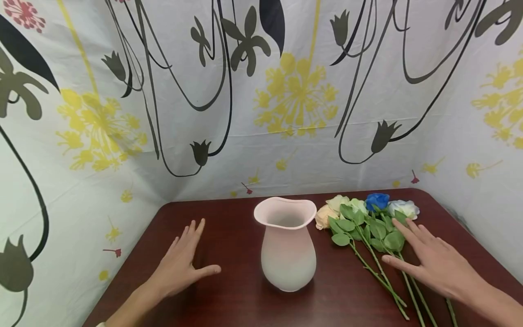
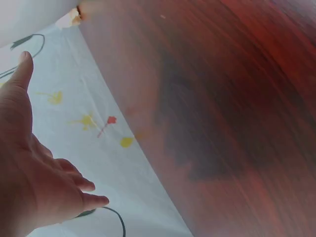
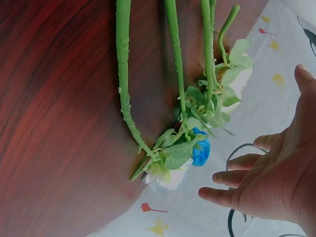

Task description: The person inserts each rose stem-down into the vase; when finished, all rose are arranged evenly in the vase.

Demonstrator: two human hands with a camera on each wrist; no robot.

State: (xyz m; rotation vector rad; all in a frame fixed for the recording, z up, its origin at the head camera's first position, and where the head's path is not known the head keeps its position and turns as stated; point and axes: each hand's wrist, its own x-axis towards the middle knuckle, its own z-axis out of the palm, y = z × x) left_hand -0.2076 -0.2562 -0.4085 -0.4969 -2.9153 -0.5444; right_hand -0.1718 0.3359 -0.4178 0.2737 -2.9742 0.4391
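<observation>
A vase (image 1: 289, 254), pale pink at its wavy rim and greyish white below, stands upright mid-table. To its right lie several artificial roses (image 1: 377, 201) in peach, cream, blue and white, their green stems (image 3: 123, 74) pointing toward the near side. My left hand (image 1: 177, 265) hovers left of the vase, fingers straight and thumb spread, holding nothing; the left wrist view shows its palm (image 2: 44, 182) too. Over the rose stems my right hand (image 1: 437, 261) is held with fingers extended, and nothing is in its grasp. The right wrist view shows that hand (image 3: 276, 173) apart from the flowers.
Everything rests on a dark reddish-brown wooden table (image 1: 229, 299) with rounded far corners. A white cloth (image 1: 245, 122) printed with yellow, grey and red flowers hangs behind it and along both sides.
</observation>
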